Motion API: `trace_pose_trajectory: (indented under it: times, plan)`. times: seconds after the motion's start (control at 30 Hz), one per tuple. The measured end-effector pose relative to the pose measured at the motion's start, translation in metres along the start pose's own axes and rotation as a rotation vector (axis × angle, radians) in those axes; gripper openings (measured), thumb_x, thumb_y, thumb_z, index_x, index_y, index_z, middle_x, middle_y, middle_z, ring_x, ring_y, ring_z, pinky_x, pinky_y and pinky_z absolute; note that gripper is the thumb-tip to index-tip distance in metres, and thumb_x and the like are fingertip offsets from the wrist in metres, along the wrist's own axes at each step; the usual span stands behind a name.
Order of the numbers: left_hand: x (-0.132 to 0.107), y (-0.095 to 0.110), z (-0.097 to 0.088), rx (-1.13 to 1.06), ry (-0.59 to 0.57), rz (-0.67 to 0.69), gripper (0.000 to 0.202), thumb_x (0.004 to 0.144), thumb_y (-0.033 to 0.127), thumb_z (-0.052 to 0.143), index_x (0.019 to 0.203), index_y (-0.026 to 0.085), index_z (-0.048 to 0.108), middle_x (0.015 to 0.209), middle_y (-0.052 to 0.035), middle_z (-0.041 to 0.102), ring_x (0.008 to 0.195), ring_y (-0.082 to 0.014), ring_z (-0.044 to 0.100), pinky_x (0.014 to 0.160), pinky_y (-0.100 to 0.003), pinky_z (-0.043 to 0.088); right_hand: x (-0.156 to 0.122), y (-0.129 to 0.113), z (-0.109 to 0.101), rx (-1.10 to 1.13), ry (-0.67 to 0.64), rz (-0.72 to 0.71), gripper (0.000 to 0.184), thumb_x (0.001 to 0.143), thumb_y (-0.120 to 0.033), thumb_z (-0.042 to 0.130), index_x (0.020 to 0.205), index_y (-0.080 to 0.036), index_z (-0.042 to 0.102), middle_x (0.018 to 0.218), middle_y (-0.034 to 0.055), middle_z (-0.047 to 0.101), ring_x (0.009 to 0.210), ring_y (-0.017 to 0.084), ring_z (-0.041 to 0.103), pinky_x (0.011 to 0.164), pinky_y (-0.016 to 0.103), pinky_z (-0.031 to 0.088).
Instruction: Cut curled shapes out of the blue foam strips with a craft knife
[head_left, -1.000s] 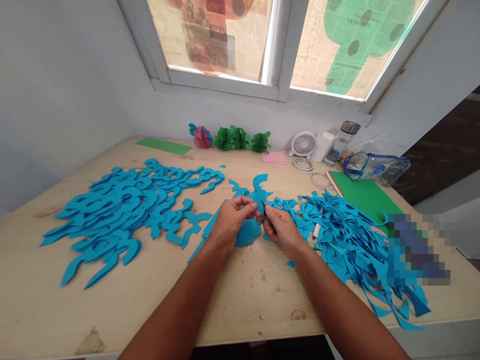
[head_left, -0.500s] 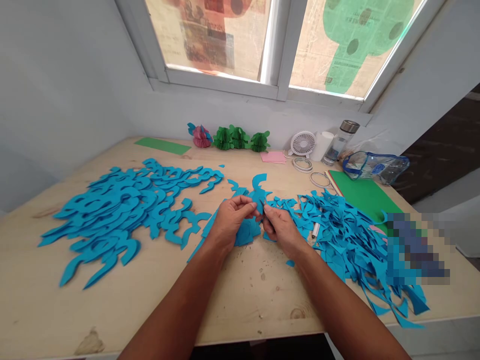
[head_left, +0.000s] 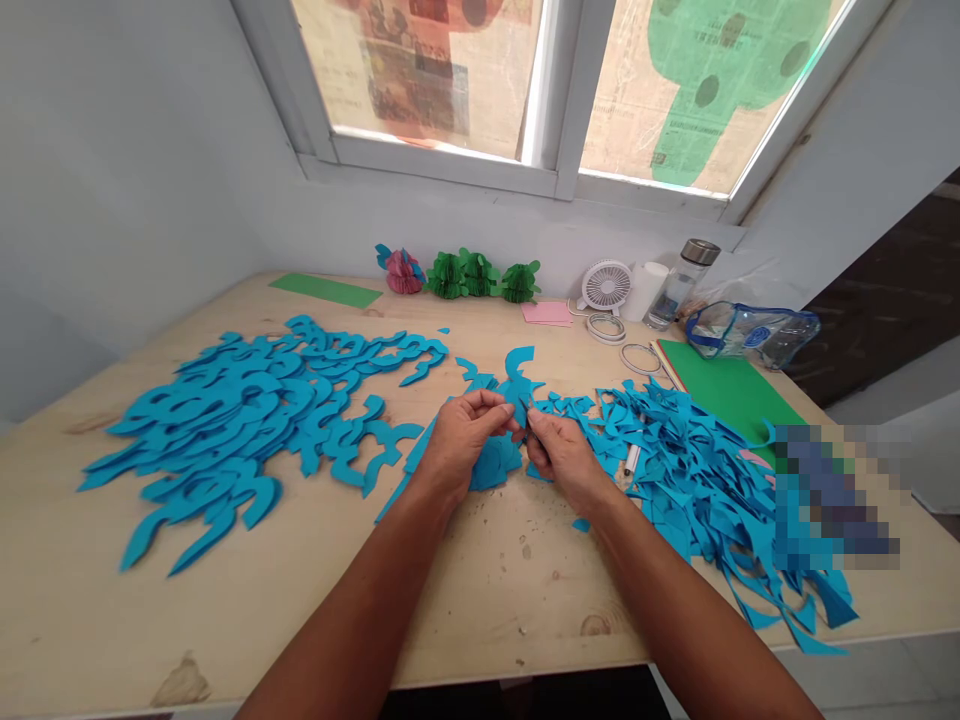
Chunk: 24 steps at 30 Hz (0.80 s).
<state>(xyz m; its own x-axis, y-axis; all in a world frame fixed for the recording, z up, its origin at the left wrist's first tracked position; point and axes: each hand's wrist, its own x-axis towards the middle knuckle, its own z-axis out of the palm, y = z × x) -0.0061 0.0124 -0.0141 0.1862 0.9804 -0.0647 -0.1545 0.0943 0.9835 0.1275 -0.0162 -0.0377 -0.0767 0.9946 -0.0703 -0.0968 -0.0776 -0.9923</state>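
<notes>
My left hand pinches a blue paper piece above the middle of the wooden table. My right hand is closed around a small dark tool, probably scissors, whose tip meets the paper between my hands. A wide spread of cut blue curved shapes lies to the left. A heap of blue paper scraps lies to the right.
At the back stand green and pink paper decorations, a small white fan, a bottle, tape rings, pink notes and a clear pouch. Green sheets lie at right. A white pen rests among the scraps.
</notes>
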Motion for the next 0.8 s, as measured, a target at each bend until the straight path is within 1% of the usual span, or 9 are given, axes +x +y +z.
trace_pose_trajectory:
  times: [0.17,0.33,0.57,0.8]
  plan:
    - [-0.0001,-0.0001,0.0003,-0.012,-0.004,0.002,0.013,0.064,0.028,0.067,0.063,0.017,0.06,0.056,-0.0018,0.065,0.056,-0.0154,0.058,0.063,-0.029,0.044,-0.0002,-0.0011,-0.0003,-0.016,0.004,-0.002,0.049,0.08,-0.061,0.051,0.056,-0.019,0.047,0.039,-0.0065,0.036,0.036,0.007,0.025,0.037,0.024,0.016]
    - [-0.0007,0.0006,0.0008,-0.018,-0.003,-0.002,0.013,0.064,0.027,0.068,0.063,0.017,0.06,0.056,-0.0024,0.065,0.056,-0.0154,0.059,0.064,-0.029,0.044,-0.0003,-0.0039,0.001,-0.029,0.015,-0.006,0.05,0.078,-0.062,0.053,0.053,-0.02,0.045,0.037,-0.0071,0.032,0.035,0.007,0.022,0.037,0.025,0.013]
    - [-0.0003,-0.0009,0.0009,-0.032,0.0,-0.019,0.013,0.064,0.028,0.068,0.065,0.017,0.06,0.059,-0.0028,0.067,0.058,-0.0158,0.06,0.067,-0.029,0.045,-0.0002,-0.0059,0.0016,-0.015,0.023,0.003,0.047,0.075,-0.062,0.056,0.061,-0.018,0.052,0.038,-0.0095,0.027,0.035,0.006,0.019,0.036,0.024,0.011]
    - [0.0019,-0.0036,0.0004,-0.038,-0.011,-0.034,0.016,0.063,0.03,0.069,0.065,0.017,0.06,0.06,-0.0032,0.067,0.059,-0.0165,0.06,0.066,-0.03,0.045,0.0002,-0.0058,0.002,-0.015,0.044,-0.014,0.046,0.074,-0.062,0.058,0.059,-0.018,0.051,0.038,-0.0093,0.029,0.036,0.006,0.018,0.037,0.024,0.012]
